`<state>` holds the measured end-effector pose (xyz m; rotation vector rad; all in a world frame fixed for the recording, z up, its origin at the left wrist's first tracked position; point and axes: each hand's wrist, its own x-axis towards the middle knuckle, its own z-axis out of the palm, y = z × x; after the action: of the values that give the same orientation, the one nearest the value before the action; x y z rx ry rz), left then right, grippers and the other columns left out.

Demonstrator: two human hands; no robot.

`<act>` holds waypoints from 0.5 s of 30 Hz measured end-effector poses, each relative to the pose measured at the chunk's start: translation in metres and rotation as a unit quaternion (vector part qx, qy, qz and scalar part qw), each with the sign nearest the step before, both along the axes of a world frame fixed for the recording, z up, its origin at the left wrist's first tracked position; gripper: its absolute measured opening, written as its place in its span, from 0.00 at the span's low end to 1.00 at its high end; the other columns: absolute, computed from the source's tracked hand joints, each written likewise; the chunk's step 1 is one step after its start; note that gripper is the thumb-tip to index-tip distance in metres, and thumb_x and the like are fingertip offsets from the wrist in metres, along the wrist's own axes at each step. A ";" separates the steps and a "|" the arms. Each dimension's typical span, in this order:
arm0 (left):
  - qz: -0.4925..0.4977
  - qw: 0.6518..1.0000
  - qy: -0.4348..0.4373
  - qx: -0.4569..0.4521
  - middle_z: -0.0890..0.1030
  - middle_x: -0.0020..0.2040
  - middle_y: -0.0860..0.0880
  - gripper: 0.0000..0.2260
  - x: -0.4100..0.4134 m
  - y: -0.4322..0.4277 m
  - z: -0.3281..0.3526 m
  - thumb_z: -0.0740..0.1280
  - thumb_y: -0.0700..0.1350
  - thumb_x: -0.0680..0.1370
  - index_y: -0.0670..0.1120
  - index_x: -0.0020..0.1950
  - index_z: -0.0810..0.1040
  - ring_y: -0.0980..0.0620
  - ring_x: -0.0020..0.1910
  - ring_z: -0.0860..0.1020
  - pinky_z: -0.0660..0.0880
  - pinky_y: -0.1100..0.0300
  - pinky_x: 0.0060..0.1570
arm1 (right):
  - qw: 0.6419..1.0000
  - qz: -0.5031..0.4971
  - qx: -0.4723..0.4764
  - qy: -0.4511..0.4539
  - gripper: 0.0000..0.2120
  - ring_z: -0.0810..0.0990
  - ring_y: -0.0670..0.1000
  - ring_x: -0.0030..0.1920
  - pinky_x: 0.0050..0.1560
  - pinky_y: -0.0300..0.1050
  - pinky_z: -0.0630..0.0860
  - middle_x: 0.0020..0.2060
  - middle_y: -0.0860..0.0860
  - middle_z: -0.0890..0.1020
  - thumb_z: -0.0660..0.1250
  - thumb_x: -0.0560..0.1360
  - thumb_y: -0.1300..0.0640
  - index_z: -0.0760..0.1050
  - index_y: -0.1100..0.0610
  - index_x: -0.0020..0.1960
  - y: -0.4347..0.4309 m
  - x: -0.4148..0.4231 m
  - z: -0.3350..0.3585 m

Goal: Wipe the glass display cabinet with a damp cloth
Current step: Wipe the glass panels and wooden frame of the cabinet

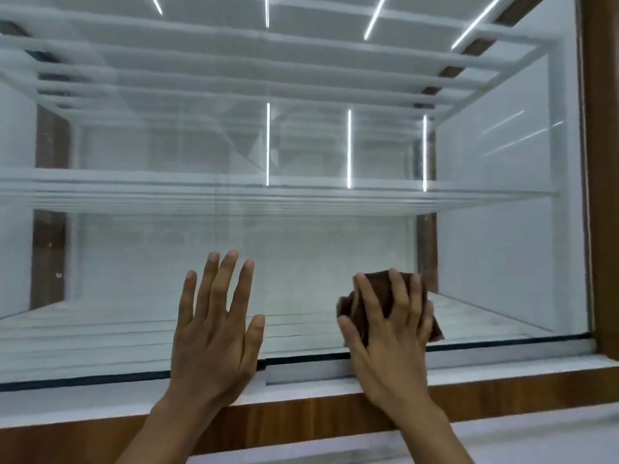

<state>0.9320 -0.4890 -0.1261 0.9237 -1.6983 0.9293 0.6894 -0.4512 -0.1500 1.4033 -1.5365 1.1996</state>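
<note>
Closest to you are your own two forearms coming up from the bottom edge, so start there. Your left hand [214, 326] is wide open with the fingers straight and fanned out. It looks flat against the glass front pane [301, 262] and has nothing in it. My guess is that it's there to brace you, and maybe to steady the pane while the other hand scrubs.

Your right hand [388, 333] is splayed over the bunched-up brown cloth [376, 280]. The fingers are nearly straight and the thumb sits along the cloth's left edge, so you're pressing it onto the glass more than gripping it. That makes sense, because a flat palm spreads the pressure and keeps the wad from sliding out.

The cloth is low on the pane, toward the right. It's just above the black seal strip [502, 341] and not far from the wooden side frame [603, 195]. Both wrists cross the wood-trimmed ledge [301, 416] below the glass.

Inside the cabinet there are white glass shelves [234, 192] and some bright light strips [349, 149]. I can't tell which of those strips are reflections.

The glass looks a bit hazy around the lower middle, so I'd say you're mid-wipe with lots of pane to go. One thing to watch is that bare left palm, which could leave prints you'll have to go back over.
</note>
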 end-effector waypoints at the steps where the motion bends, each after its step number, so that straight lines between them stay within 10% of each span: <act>1: 0.012 1.000 -0.005 0.002 0.53 0.82 0.42 0.30 -0.002 0.000 0.000 0.49 0.55 0.82 0.42 0.81 0.56 0.42 0.82 0.52 0.49 0.39 0.79 | 0.997 0.007 -0.017 -0.071 0.30 0.35 0.55 0.81 0.78 0.67 0.40 0.81 0.49 0.44 0.48 0.78 0.32 0.51 0.36 0.78 0.002 -0.019 0.012; 4: 0.041 0.999 -0.011 0.009 0.53 0.83 0.42 0.33 -0.016 0.001 0.008 0.53 0.56 0.81 0.40 0.81 0.55 0.40 0.82 0.53 0.50 0.32 0.77 | 0.986 0.019 -0.049 -0.157 0.31 0.36 0.56 0.80 0.76 0.71 0.40 0.80 0.51 0.45 0.48 0.78 0.33 0.52 0.38 0.79 0.001 -0.037 0.065; 9: 0.070 0.997 -0.033 0.005 0.51 0.83 0.42 0.30 -0.044 0.007 0.029 0.52 0.59 0.81 0.49 0.82 0.55 0.38 0.82 0.51 0.43 0.23 0.72 | 0.984 0.027 -0.020 0.174 0.28 0.41 0.58 0.82 0.78 0.70 0.43 0.81 0.52 0.51 0.54 0.81 0.36 0.56 0.39 0.80 -0.001 -0.018 0.050; 15: 0.099 0.994 -0.037 0.005 0.52 0.83 0.45 0.29 -0.052 0.008 0.029 0.51 0.60 0.80 0.52 0.81 0.58 0.36 0.81 0.49 0.44 0.20 0.68 | 0.974 0.007 -0.096 -0.207 0.31 0.41 0.58 0.81 0.76 0.72 0.42 0.80 0.55 0.51 0.48 0.76 0.34 0.57 0.40 0.78 0.012 -0.114 0.102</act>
<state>0.8801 -0.4814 -0.0971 1.0906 -1.6978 1.0981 0.5749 -0.4396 -0.0485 1.0824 -1.6299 1.6796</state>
